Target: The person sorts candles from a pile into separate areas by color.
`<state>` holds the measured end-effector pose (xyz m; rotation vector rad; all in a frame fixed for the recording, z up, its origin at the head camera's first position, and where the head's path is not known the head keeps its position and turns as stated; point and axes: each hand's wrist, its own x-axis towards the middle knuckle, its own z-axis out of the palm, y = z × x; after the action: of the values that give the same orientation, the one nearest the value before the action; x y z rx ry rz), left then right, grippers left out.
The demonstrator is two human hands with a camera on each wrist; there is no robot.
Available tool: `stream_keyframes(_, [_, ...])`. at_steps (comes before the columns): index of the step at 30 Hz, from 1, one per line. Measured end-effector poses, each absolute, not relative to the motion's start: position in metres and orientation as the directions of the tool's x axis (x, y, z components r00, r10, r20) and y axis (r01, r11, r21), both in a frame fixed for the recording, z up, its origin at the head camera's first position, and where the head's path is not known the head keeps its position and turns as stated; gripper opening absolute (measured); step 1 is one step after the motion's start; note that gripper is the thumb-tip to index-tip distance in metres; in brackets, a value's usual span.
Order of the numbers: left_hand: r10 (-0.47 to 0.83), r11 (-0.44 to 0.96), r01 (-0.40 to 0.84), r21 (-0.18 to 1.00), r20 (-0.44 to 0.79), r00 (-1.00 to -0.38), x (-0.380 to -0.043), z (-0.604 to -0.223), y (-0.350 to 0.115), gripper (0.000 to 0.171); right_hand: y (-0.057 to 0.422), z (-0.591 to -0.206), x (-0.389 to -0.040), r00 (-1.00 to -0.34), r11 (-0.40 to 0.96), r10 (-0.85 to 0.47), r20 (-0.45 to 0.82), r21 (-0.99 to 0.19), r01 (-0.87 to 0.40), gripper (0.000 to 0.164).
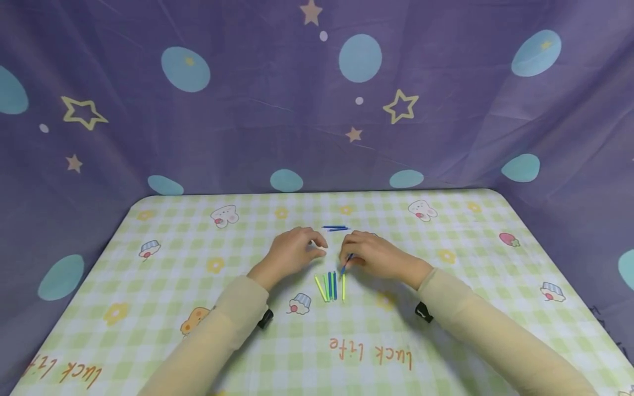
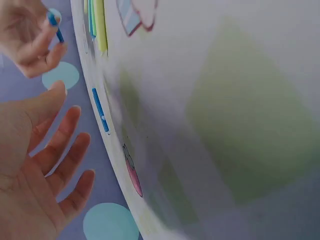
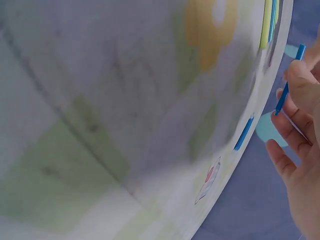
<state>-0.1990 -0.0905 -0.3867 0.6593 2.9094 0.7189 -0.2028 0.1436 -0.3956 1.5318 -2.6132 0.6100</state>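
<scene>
My right hand [image 1: 370,254] pinches a thin blue stick [image 3: 283,101] between thumb and fingers, slanting over the table near the far end of a yellow stick [image 1: 344,289]. Left of that yellow stick, several more lie side by side: two blue sticks [image 1: 334,287], a green stick [image 1: 326,286] and a yellow-green stick [image 1: 320,288]. Across from me, two blue sticks [image 1: 337,227] lie nearly crosswise to this row, beyond the hands. My left hand [image 1: 294,249] hovers left of the right one, fingers spread and loosely bent, holding nothing.
A green-and-white checked cloth [image 1: 168,297] printed with flowers, rabbits and cupcakes covers the table. Behind its far edge hangs a purple curtain [image 1: 277,110] with stars and pale blue ovals. Dark straps [image 1: 423,312] show at both wrists.
</scene>
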Motion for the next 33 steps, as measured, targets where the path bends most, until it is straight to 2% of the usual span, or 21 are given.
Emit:
stream_keyframes(8, [0.593,0.712,0.540,0.449,0.026,-0.805,-0.187,-0.389,-0.093,0.012,0.146,-0.398,-0.217,-0.540,0.451,-0.797,0.272,-0.327,-0.830,0.008])
stream_keyframes(17, [0.698,0.638,0.623,0.453,-0.001,-0.716,-0.181,-0.394,-0.090,0.010,0.142,-0.400,-0.234,-0.630,0.550,-0.734,0.252,-0.322,-0.770,0.003])
stream_keyframes(19, [0.708,0.634,0.636,0.440,0.003,-0.707,-0.181,-0.395,-0.091,0.011,0.139,-0.400,-0.239,-0.640,0.563,-0.720,0.268,-0.314,-0.765,0.001])
stream_keyframes(22, [0.715,0.628,0.650,0.428,0.012,-0.699,-0.182,-0.396,-0.091,0.011,0.135,-0.400,-0.245,-0.670,0.595,-0.690,0.272,-0.314,-0.740,0.005])
stream_keyframes(28, [0.730,0.611,0.663,0.433,0.016,-0.683,-0.181,-0.397,-0.089,0.013,0.133,-0.402,-0.254,-0.767,0.696,-0.621,0.162,-0.336,-0.635,0.008])
stream_keyframes(33, [0.734,0.609,0.669,0.427,0.018,-0.679,-0.182,-0.398,-0.088,0.015,0.131,-0.402,-0.260,-0.804,0.736,-0.583,0.112,-0.346,-0.582,0.007])
